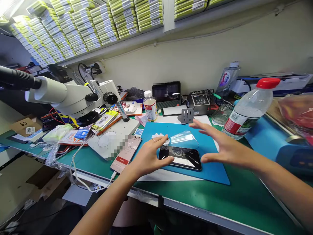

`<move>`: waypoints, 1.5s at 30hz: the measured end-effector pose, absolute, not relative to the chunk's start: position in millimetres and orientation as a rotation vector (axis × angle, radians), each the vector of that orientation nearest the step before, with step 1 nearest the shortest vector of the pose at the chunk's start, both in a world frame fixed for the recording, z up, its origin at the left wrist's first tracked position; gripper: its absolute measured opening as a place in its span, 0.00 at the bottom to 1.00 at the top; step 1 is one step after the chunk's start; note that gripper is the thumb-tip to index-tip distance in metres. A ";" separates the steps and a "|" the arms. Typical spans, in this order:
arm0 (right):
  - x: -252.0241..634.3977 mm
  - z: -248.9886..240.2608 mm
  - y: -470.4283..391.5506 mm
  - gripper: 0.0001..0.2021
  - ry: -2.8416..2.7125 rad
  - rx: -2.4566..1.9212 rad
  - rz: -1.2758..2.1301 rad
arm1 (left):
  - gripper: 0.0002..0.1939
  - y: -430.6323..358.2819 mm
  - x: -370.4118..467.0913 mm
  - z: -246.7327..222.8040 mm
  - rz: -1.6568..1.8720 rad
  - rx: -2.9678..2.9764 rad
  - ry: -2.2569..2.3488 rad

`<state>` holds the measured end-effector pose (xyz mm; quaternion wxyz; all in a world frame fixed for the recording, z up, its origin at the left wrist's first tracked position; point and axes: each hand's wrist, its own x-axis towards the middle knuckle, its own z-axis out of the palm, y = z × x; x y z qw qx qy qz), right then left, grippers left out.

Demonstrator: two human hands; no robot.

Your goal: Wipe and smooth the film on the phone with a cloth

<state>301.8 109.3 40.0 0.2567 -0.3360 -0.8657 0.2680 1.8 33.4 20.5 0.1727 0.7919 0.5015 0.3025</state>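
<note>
A dark-screened phone (181, 158) lies face up on a blue mat (215, 173), its glossy screen reflecting light. Just behind it rests a clear screen protector (184, 138), with a crumpled white tissue (160, 137) to its left. Over the phone's left end hovers my left hand (151, 155), thumb and fingers apart, holding nothing. My right hand (217, 143) is held off the phone's right end, its fingers spread and likewise without anything in them. Left of the mat, a second phone (126, 153) with a lit pink screen has a white cable (113, 176) plugged in.
A microscope (73, 98) on a pale base (112, 135) stands at the left. Behind the mat are a small bottle (150, 106), a grey stand (187, 116) and a control box (199, 102). A red-capped bottle (249, 109) stands right. Yellow packages (122, 19) fill the shelf.
</note>
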 end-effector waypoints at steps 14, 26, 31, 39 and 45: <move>304.0 11.4 94.3 0.41 -2.455 -0.904 0.551 | 0.35 44.6 3.7 1.6 0.788 2.392 1.153; 304.6 3.4 99.1 0.46 -2.529 -0.930 0.481 | 0.42 20.2 -19.7 -6.3 0.713 2.289 1.427; 304.5 2.2 101.3 0.46 -2.566 -0.936 0.462 | 0.39 25.4 -24.2 -14.0 0.796 2.177 1.391; 302.7 5.3 100.1 0.43 -2.600 -0.906 0.408 | 0.35 27.1 -24.8 -14.6 0.820 2.144 1.372; 303.2 2.3 100.4 0.43 -2.634 -0.920 0.410 | 0.34 26.4 -24.4 -13.4 0.815 2.113 1.390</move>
